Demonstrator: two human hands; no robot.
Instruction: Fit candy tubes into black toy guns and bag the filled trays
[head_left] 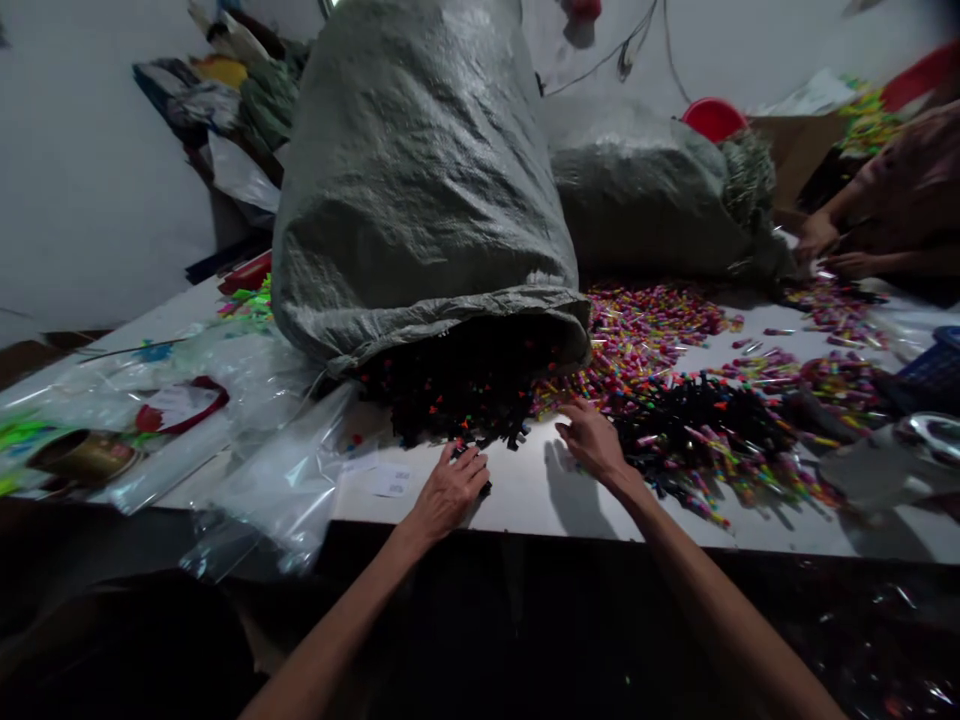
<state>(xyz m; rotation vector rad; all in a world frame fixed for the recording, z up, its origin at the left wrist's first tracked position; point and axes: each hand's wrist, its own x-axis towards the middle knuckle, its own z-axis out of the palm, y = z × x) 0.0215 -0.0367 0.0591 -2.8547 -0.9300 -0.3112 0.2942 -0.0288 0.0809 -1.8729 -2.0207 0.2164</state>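
My left hand (450,488) is at the table's front edge, its fingers bent over a few small black pieces (486,490) that show beneath and beside it. Just beyond it, a heap of black pieces with red and orange tips (431,405) spills from the mouth of a large grey woven sack (427,180). My right hand (590,440) hovers over the white table (517,500), thumb and forefinger apart, with nothing visible between them. Close to its fingertips begins a pile of small pink and yellow capped pieces (645,325). More black pieces (701,410) lie to its right.
Clear plastic bags (277,480), a tape roll (82,455) and a paper label (391,480) lie at left. A second sack (645,200) stands behind the colourful pile. A metal-rimmed container (892,455) and blue basket (934,370) are at right. Another person's hands (817,238) work at far right.
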